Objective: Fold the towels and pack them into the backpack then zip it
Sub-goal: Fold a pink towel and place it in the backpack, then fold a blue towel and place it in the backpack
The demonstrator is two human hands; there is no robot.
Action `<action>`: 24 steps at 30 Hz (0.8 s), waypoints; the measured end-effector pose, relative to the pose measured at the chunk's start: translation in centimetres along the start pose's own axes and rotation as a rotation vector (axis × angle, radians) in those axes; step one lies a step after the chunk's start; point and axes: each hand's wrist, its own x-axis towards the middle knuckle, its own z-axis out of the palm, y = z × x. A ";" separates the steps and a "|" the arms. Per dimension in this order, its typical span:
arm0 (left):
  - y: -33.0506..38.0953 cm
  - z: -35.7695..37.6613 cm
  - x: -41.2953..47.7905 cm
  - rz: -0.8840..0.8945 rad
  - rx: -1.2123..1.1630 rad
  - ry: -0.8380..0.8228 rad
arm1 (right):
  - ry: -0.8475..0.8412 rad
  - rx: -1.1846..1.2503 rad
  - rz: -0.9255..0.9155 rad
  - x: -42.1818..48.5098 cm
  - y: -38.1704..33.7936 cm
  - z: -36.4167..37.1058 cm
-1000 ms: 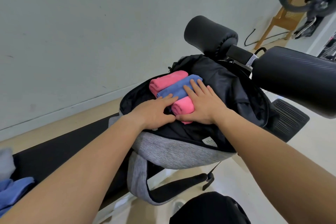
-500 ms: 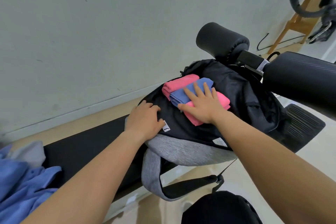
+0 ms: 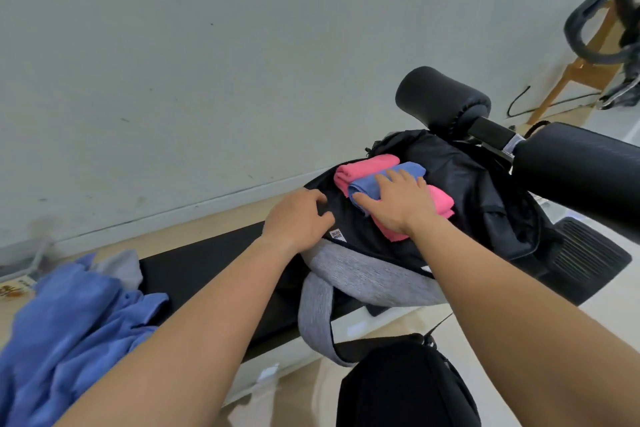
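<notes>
Pressed right hand (image 3: 398, 206), fingers straight, flat on folded towels (image 3: 369, 166) inside the open backpack (image 3: 363, 276) on the table (image 3: 207, 263), likely to seat them; curled left hand (image 3: 298, 220) over the backpack's rim, seemingly steadying the opening.

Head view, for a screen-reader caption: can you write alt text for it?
The right hand presses flat on folded blue and pink towels in the open backpack, which lies on a black bench; the left hand grips the rim of its opening. Loose blue cloth lies at lower left.
</notes>
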 end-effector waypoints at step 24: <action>-26.2 -10.8 -25.2 -0.501 -0.062 0.263 | -0.348 0.217 -0.749 -10.4 -37.4 4.3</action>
